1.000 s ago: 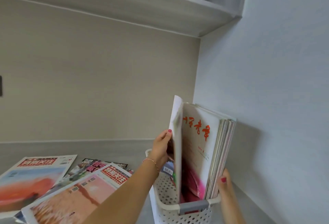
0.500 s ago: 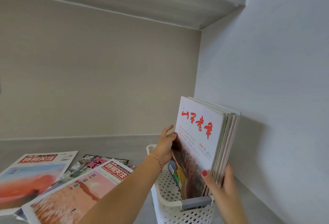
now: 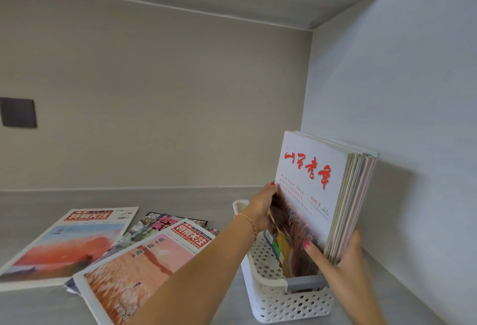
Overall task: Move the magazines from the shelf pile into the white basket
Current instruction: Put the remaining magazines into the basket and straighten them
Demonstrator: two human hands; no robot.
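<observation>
Since a moment before, the front magazine had closed flat against the bundle, and the right hand [image 3: 343,268] had slid up to clamp the bundle's near edge. Both hands were gripping the standing magazines [image 3: 320,195] — the left hand [image 3: 260,208] curled round the far edge of the front cover, the right with thumb on the cover and fingers behind. That bundle stood upright in the white basket [image 3: 284,301], leaning toward the side wall [image 3: 413,92]. The basket sat on the grey counter [image 3: 180,198] in the corner. Well to its left, the remaining pile [image 3: 108,249] lay fanned flat on the counter — two large red-titled covers uppermost. A dark wall plate [image 3: 18,112] was further left.
</observation>
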